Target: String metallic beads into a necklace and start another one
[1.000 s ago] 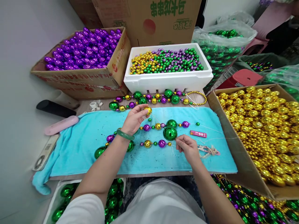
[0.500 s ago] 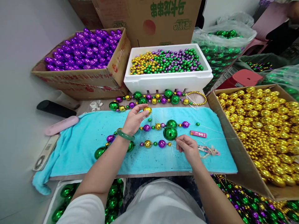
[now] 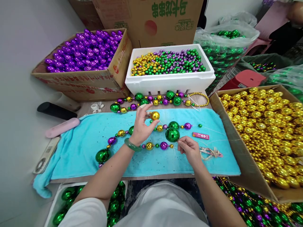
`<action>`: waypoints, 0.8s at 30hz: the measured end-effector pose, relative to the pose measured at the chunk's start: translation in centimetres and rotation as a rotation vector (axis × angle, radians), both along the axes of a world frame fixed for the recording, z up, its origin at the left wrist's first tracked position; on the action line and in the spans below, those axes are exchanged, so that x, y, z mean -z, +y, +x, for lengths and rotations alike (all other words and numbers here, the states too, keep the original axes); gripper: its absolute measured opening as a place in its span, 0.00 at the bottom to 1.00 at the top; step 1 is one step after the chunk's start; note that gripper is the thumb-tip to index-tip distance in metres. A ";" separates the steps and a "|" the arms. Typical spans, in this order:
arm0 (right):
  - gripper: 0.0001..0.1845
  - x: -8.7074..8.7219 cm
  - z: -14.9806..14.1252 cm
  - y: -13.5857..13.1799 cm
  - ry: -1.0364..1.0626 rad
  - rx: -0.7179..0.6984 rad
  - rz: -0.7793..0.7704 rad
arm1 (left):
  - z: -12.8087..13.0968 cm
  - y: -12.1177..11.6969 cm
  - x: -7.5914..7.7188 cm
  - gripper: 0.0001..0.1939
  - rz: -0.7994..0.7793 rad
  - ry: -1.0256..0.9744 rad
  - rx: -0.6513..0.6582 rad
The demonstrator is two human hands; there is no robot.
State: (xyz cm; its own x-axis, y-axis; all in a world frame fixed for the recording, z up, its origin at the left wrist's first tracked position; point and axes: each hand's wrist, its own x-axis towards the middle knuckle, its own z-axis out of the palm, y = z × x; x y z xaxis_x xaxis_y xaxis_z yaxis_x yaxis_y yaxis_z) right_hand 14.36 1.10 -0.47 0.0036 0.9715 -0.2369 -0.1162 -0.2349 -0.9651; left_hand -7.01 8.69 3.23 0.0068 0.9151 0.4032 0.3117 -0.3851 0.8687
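My left hand (image 3: 143, 124), with a green bangle (image 3: 132, 145) on the wrist, is over the towel with thumb and fingers spread apart. A shiny gold bead (image 3: 155, 115) is at the gap between them, on a thin clear thread. My right hand (image 3: 189, 148) pinches the thread just beside a large green bead (image 3: 172, 135); whether its fingertips also touch the bead I cannot tell. Strung green, purple and gold beads lie below and behind, among them a purple bead (image 3: 164, 145) and a large green bead (image 3: 103, 155) at the left.
A turquoise towel (image 3: 78, 138) covers the table. Pink-handled scissors (image 3: 209, 153) and a pink lighter (image 3: 200, 135) lie at the right. Behind are a finished-looking bead strand (image 3: 156, 102), a white foam box (image 3: 170, 81) and a carton (image 3: 94, 82) of purple beads. A gold-bead carton (image 3: 246, 167) stands right.
My left hand has opened from its pinch on the gold bead and moved slightly right. The gold bead sits a little farther right and lower. My right hand has barely moved.
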 end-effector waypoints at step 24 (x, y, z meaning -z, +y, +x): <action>0.12 0.4 1.1 0.0 0.033 0.011 0.030 | 1.3 -0.4 -1.9 0.27 -0.480 -0.675 0.130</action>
State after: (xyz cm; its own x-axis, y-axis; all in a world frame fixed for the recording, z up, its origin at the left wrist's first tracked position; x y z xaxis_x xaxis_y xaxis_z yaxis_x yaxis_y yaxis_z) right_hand 15.42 1.11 -0.88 0.0070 0.9781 -0.2078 -0.1509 -0.2044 -0.9672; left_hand -5.75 8.24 5.16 0.0213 0.9970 -0.0745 -0.3555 0.0773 0.9315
